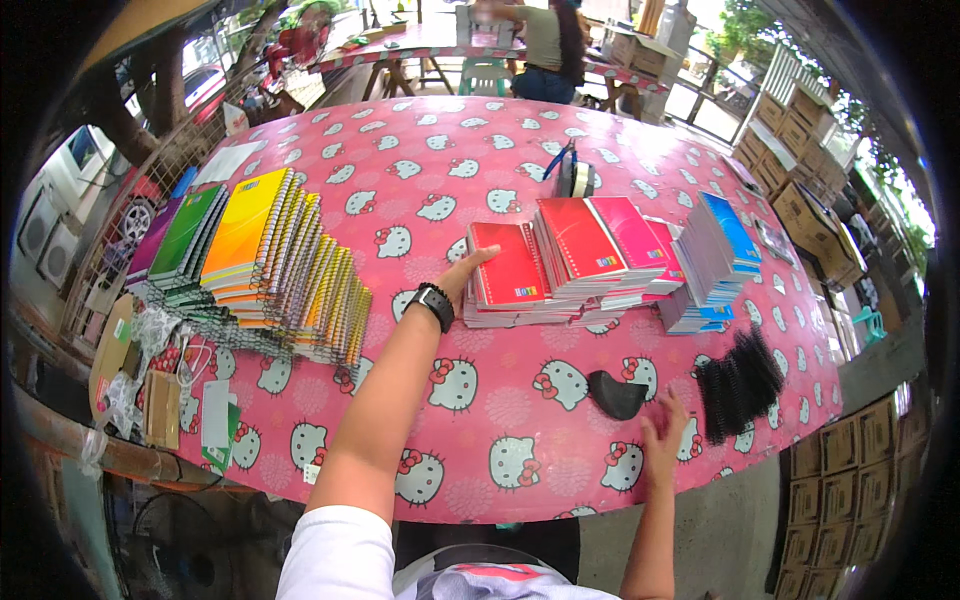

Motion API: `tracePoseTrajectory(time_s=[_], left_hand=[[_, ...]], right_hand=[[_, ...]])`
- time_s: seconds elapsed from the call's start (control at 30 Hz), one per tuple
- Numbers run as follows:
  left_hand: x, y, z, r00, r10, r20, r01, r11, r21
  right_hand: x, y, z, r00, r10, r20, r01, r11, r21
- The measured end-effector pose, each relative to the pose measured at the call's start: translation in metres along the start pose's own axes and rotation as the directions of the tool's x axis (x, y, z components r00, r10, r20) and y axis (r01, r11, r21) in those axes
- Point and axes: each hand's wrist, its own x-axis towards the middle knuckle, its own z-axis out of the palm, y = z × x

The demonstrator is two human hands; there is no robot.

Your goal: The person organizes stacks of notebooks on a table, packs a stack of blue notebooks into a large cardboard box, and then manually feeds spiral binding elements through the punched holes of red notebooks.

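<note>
My left hand (464, 277) reaches to the left edge of a stack of red notebooks (510, 265), its thumb on the top cover. Its other fingers are mostly hidden, and it appears to grip the top red notebook. Close to the table's front edge, my right hand (662, 440) is held with fingers apart and nothing in them. Just left of it lies a black half-round piece (617, 395). Black spiral binding coils (740, 385) lie in a bunch to its right. Beside the red stack stand more red notebooks (580, 240), pink notebooks (632, 235) and blue notebooks (728, 235).
Spiral-bound yellow (250, 225), green (188, 235) and purple notebooks (150, 240) are stacked at left. A dark roll-shaped object (575, 178) stands behind the red stacks. Cardboard boxes (850, 480) are piled at right. Another person (550, 50) is at a far table.
</note>
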Motion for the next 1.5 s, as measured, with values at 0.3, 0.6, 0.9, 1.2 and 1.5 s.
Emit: tracePoseTrajectory(time_s=[0.3, 0.6, 0.9, 1.2, 1.5], left_hand=[[-0.025, -0.028, -0.063, 0.974, 0.108, 0.198, -0.084, 0.988, -0.128], [-0.130, -0.002, 0.082, 0.830, 0.083, 0.551, -0.514, -0.268, 0.815], [-0.082, -0.057, 0.068, 0.797, -0.008, 0.604, -0.579, -0.296, 0.760], [-0.093, -0.068, 0.049, 0.775, 0.110, 0.622, -0.568, -0.308, 0.763], [-0.143, -0.099, 0.048, 0.829, 0.496, 0.260, -0.275, -0.043, 0.960]], right_hand=[[0.009, -0.003, 0.013, 0.978, -0.156, 0.137, 0.185, 0.955, -0.234], [-0.006, 0.017, -0.013, 0.995, -0.084, -0.053, 0.064, 0.950, -0.307], [-0.018, -0.092, 0.044, 0.974, -0.178, 0.139, 0.209, 0.945, -0.253], [-0.024, -0.040, 0.019, 0.994, -0.019, 0.111, 0.057, 0.938, -0.343], [0.032, -0.057, 0.069, 1.000, 0.007, 0.024, -0.011, 0.982, 0.188]])
